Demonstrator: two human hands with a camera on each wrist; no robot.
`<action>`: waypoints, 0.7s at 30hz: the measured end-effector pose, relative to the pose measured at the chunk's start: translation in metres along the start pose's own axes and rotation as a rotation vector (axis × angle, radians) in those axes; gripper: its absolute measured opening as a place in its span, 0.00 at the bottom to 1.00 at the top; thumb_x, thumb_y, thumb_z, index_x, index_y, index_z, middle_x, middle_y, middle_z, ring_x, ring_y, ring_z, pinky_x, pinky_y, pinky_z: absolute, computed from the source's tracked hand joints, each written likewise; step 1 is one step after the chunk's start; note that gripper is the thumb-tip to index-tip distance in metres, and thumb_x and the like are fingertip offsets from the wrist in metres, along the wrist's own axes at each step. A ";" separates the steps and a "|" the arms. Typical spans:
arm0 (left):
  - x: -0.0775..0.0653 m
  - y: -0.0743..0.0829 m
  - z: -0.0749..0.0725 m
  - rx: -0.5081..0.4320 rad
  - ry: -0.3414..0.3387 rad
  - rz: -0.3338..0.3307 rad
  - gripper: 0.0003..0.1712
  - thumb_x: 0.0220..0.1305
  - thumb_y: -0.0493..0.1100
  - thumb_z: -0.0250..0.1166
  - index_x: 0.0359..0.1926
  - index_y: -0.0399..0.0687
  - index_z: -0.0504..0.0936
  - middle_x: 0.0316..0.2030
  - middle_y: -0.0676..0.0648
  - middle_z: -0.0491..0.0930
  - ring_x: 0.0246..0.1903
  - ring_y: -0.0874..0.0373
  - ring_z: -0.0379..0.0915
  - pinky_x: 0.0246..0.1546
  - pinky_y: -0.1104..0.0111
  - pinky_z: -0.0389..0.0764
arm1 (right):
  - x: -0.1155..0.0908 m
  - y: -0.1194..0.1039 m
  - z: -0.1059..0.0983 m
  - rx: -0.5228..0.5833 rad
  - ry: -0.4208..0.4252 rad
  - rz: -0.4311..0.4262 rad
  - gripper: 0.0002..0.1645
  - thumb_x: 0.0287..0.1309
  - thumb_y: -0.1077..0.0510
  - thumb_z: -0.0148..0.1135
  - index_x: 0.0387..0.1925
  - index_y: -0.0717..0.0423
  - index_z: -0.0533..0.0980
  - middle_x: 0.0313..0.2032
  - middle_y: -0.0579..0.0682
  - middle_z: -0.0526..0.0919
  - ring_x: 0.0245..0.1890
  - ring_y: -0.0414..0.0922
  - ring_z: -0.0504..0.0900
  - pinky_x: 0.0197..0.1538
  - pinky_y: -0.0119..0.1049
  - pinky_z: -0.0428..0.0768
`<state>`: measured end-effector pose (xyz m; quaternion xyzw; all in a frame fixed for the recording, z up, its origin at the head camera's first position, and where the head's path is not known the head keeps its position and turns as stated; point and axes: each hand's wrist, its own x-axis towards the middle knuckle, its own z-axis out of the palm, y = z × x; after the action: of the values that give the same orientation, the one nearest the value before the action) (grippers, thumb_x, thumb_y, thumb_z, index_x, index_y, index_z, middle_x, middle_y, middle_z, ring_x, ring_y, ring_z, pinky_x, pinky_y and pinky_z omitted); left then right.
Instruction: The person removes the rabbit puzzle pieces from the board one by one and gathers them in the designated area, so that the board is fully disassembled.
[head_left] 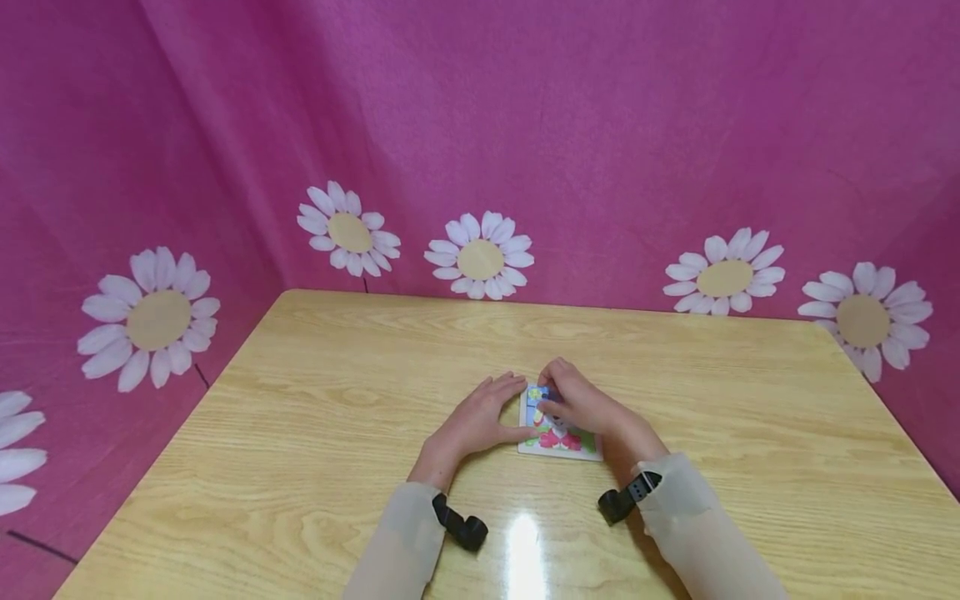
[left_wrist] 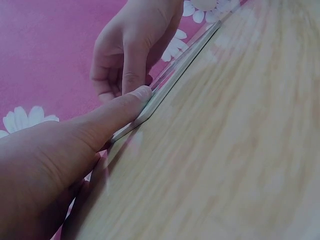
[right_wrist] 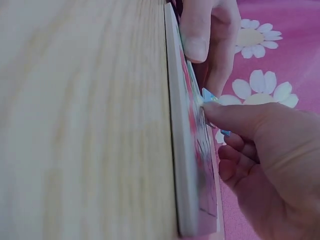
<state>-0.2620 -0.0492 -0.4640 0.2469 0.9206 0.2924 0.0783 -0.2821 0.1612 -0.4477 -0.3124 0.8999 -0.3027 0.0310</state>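
Note:
A small flat picture puzzle board with a pale frame lies on the table, its picture pink, green and blue. My left hand rests along its left side, thumb on the near left part and straight fingers by the far corner. Over the board's upper part, my right hand pinches a small light-blue puzzle piece between thumb and fingers. In the right wrist view this piece stands tilted above the picture. My right fingers hide part of the picture and most of the piece.
The wooden table extends around the board on all sides. A pink curtain with white daisies hangs behind the table and along its left side. Black camera straps sit on both wrists.

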 end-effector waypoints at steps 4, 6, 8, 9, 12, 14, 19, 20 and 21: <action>0.001 0.000 -0.002 0.009 0.004 -0.001 0.47 0.56 0.65 0.68 0.72 0.53 0.64 0.74 0.51 0.60 0.77 0.58 0.48 0.79 0.61 0.48 | -0.001 -0.003 -0.001 -0.021 0.064 -0.049 0.10 0.62 0.67 0.61 0.42 0.64 0.69 0.40 0.55 0.73 0.39 0.43 0.71 0.42 0.34 0.77; 0.002 0.000 -0.004 0.007 0.008 0.001 0.47 0.57 0.65 0.68 0.72 0.53 0.64 0.74 0.51 0.60 0.77 0.58 0.48 0.79 0.61 0.48 | -0.001 -0.004 -0.001 -0.021 0.096 -0.063 0.09 0.61 0.69 0.61 0.41 0.64 0.70 0.39 0.55 0.74 0.38 0.43 0.73 0.42 0.35 0.79; 0.002 0.000 -0.004 0.001 0.011 0.004 0.47 0.56 0.64 0.68 0.72 0.52 0.64 0.74 0.51 0.60 0.77 0.58 0.48 0.79 0.61 0.47 | -0.001 -0.005 -0.001 -0.016 0.123 -0.073 0.09 0.60 0.70 0.61 0.40 0.64 0.71 0.39 0.55 0.75 0.37 0.44 0.76 0.41 0.36 0.81; 0.002 0.000 -0.005 0.001 0.011 0.006 0.47 0.57 0.64 0.68 0.72 0.52 0.64 0.74 0.51 0.60 0.77 0.58 0.48 0.79 0.61 0.47 | -0.001 -0.005 -0.001 -0.010 0.133 -0.075 0.08 0.60 0.71 0.61 0.40 0.64 0.71 0.38 0.55 0.75 0.37 0.44 0.77 0.41 0.35 0.81; 0.002 0.000 -0.004 -0.002 0.010 0.009 0.47 0.56 0.64 0.68 0.72 0.52 0.64 0.74 0.51 0.61 0.77 0.58 0.48 0.79 0.62 0.47 | -0.001 -0.003 0.001 0.027 0.148 -0.060 0.08 0.59 0.71 0.61 0.39 0.64 0.72 0.38 0.56 0.76 0.38 0.45 0.80 0.42 0.34 0.83; 0.001 0.000 -0.004 -0.003 0.008 0.008 0.47 0.56 0.64 0.68 0.72 0.51 0.64 0.74 0.51 0.61 0.77 0.58 0.48 0.79 0.62 0.47 | -0.002 -0.002 0.002 0.074 0.151 -0.033 0.07 0.59 0.72 0.61 0.38 0.64 0.73 0.38 0.56 0.77 0.39 0.46 0.80 0.43 0.33 0.84; 0.000 0.000 -0.001 -0.009 -0.002 -0.005 0.47 0.56 0.65 0.68 0.72 0.52 0.64 0.74 0.51 0.60 0.77 0.58 0.48 0.79 0.60 0.48 | -0.004 0.001 0.003 0.171 0.157 0.044 0.06 0.60 0.70 0.61 0.39 0.64 0.74 0.40 0.57 0.78 0.41 0.48 0.82 0.44 0.32 0.83; 0.000 0.000 -0.001 -0.009 -0.003 -0.008 0.48 0.56 0.65 0.68 0.72 0.53 0.64 0.74 0.51 0.60 0.77 0.58 0.48 0.79 0.59 0.49 | -0.005 0.001 0.003 0.181 0.157 0.062 0.05 0.61 0.70 0.60 0.39 0.63 0.74 0.41 0.58 0.78 0.42 0.49 0.82 0.45 0.32 0.83; 0.000 0.000 -0.001 -0.011 -0.002 -0.010 0.48 0.56 0.66 0.68 0.72 0.53 0.64 0.74 0.51 0.60 0.77 0.58 0.48 0.79 0.59 0.49 | -0.005 0.001 0.002 0.190 0.157 0.082 0.06 0.61 0.69 0.60 0.40 0.63 0.74 0.41 0.57 0.79 0.42 0.49 0.82 0.45 0.32 0.83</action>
<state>-0.2618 -0.0496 -0.4631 0.2422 0.9201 0.2966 0.0821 -0.2780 0.1637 -0.4510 -0.2464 0.8788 -0.4087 0.0020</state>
